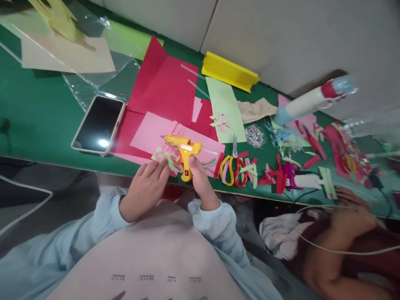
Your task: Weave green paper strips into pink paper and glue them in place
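My right hand (202, 181) grips a yellow hot glue gun (187, 156) by its handle, the nozzle pointing left over pink paper (148, 135). My left hand (146, 187) is beside it at the table's front edge. Its bent fingers hold a small woven piece of light green and pink paper strips (161, 155) against the pink sheet. The left thumb is hidden from view. Under the pink sheet lies red paper (175, 89). To the right of the glue gun are scissors (233, 166) with a yellow and a red handle loop.
A phone (98, 124) lies at left. A green sheet (225, 108) bears a woven paper piece, near a bag of small beads (255, 136). Paper strips and a purple glue gun (290, 176) lie rightward, by a co-worker's arm (334, 241). A bottle (312, 100) stands behind.
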`<action>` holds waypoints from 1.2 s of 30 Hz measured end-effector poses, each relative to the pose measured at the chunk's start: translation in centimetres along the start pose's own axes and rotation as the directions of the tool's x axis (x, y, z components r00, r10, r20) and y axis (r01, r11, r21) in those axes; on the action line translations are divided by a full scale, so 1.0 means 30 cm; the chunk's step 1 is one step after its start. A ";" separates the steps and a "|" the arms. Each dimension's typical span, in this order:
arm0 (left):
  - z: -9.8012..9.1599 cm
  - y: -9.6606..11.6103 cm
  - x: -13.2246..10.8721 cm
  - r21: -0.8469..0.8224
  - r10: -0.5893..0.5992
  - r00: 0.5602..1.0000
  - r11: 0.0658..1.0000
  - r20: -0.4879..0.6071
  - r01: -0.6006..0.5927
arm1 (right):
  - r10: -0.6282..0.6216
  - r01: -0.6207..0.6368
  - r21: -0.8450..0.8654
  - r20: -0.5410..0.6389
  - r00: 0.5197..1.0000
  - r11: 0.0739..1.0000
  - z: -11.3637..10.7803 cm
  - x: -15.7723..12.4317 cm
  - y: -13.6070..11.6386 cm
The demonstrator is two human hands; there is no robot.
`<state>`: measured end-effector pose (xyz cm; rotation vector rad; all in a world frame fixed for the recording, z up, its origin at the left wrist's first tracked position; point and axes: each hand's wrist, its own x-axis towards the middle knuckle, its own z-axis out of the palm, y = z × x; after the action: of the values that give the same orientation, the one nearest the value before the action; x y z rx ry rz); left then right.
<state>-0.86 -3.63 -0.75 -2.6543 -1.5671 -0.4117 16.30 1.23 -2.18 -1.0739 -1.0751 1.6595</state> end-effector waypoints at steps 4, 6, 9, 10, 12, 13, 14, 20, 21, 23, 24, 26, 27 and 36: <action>-0.004 0.024 -0.008 0.009 0.055 0.998 0.998 -0.027 -0.054 | 0.027 -0.027 0.044 -0.007 1.000 0.999 0.005 0.005 -0.003; -0.005 0.024 -0.006 0.020 0.038 0.999 0.999 -0.011 -0.038 | 0.041 -0.040 0.043 -0.004 0.999 0.998 0.004 0.006 -0.002; -0.006 0.019 0.006 0.061 0.013 1.000 0.998 0.020 -0.015 | 0.035 -0.035 0.018 -0.003 0.999 0.999 0.002 0.006 -0.003; -0.007 0.019 0.012 0.075 0.014 1.000 0.997 0.022 -0.016 | 0.029 -0.029 0.004 -0.007 1.000 1.000 0.001 0.006 -0.005; -0.007 0.021 0.022 0.094 0.019 1.000 0.995 0.010 -0.020 | 0.021 -0.021 -0.019 -0.020 1.000 1.000 0.001 0.005 -0.007; -0.007 0.025 0.026 0.100 0.021 1.000 0.995 -0.004 -0.021 | 0.019 -0.019 -0.022 -0.024 1.000 1.000 0.001 0.004 -0.008; -0.007 0.030 0.029 0.106 0.022 1.000 0.994 -0.021 -0.020 | 0.019 -0.020 -0.021 -0.025 1.000 1.000 0.001 0.003 -0.009; -0.006 0.057 0.013 0.044 0.040 0.993 0.998 -0.107 -0.036 | 0.051 -0.051 0.023 -0.001 0.999 0.998 -0.004 0.004 0.005; -0.007 0.055 0.007 0.026 0.046 0.991 0.999 -0.123 -0.043 | 0.050 -0.050 0.023 0.002 0.999 0.998 -0.004 0.004 0.008; -0.009 0.042 -0.005 0.003 0.053 0.986 0.999 -0.158 -0.053 | 0.034 -0.034 0.013 0.004 0.999 0.999 -0.005 0.001 0.009; -0.011 0.031 -0.011 -0.001 0.053 0.983 0.999 -0.173 -0.054 | 0.021 -0.021 0.005 0.003 1.000 1.000 -0.005 -0.003 0.006; -0.011 0.003 -0.023 0.007 0.044 0.980 0.999 -0.195 -0.044 | -0.009 0.009 -0.011 0.009 1.000 1.000 -0.008 -0.016 -0.007; -0.010 -0.012 -0.030 0.017 0.039 0.978 0.999 -0.207 -0.036 | -0.020 0.020 -0.023 0.013 1.000 1.000 -0.010 -0.024 -0.017; 0.038 -0.073 -0.063 -0.066 0.081 0.974 0.993 -0.213 -0.097 | 0.012 -0.008 -0.256 0.013 1.000 0.967 -0.012 -0.061 -0.078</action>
<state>-3.38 -3.98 -2.55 -2.6193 -1.3932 -0.7337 17.60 0.17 0.30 -1.2341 -1.3220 1.5670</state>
